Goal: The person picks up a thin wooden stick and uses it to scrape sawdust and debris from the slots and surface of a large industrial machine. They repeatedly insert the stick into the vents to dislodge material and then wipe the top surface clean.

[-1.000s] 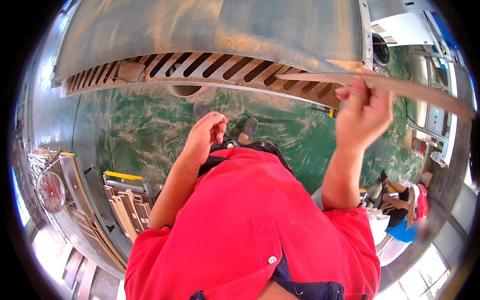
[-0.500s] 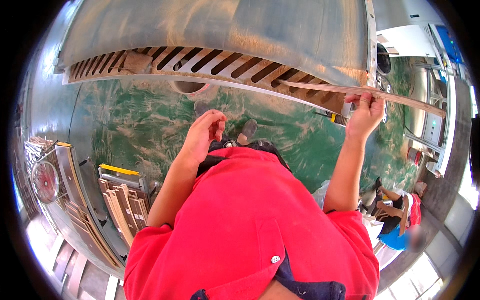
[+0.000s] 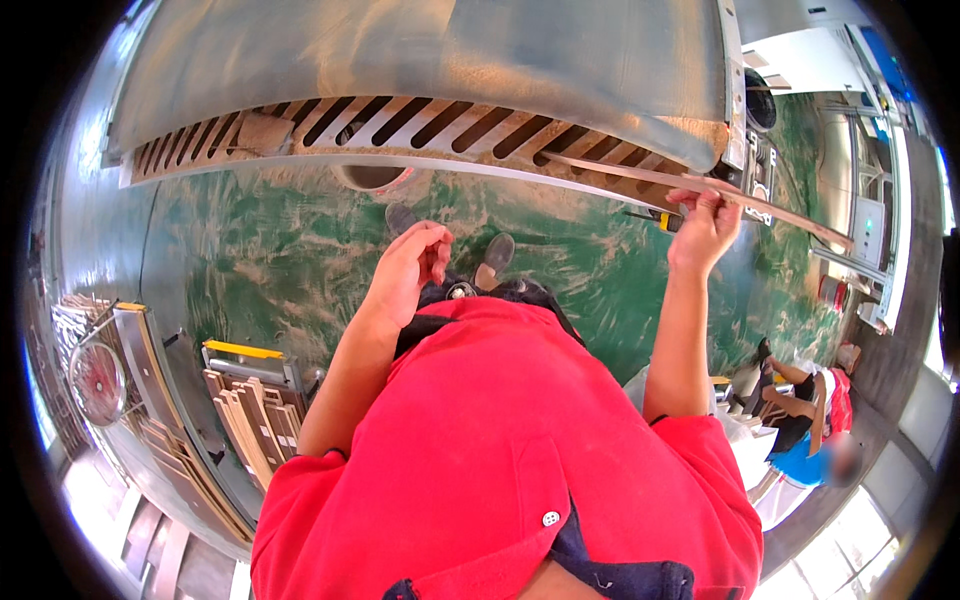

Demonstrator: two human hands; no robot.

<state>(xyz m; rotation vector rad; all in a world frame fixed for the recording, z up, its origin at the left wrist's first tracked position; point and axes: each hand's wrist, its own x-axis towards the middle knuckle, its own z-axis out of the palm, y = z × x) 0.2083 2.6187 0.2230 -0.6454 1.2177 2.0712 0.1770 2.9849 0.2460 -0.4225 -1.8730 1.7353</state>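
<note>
My right hand (image 3: 704, 236) is closed around a long, thin wooden strip (image 3: 790, 216). The strip slants across the right end of the machine's slotted edge (image 3: 432, 130), its left end lying over the slots and its right end hanging past the machine. Beyond the slots is a wide grey belt (image 3: 400, 60) dusted with sawdust. My left hand (image 3: 408, 266) hovers in front of the machine, touching nothing, its fingers loosely bent and the thumb side away from the strip.
Wooden strips (image 3: 258, 415) stand on a cart with a yellow bar (image 3: 243, 350) at lower left. A spoked wheel (image 3: 98, 382) is beside it. A round duct opening (image 3: 372, 177) sits under the machine. Another person (image 3: 800, 420) is low at right. Sawdust marks the green floor (image 3: 280, 250).
My right hand has come slightly left and lower with the wooden strip, whose right end has dropped and shifted left. My left hand stays about where it was.
</note>
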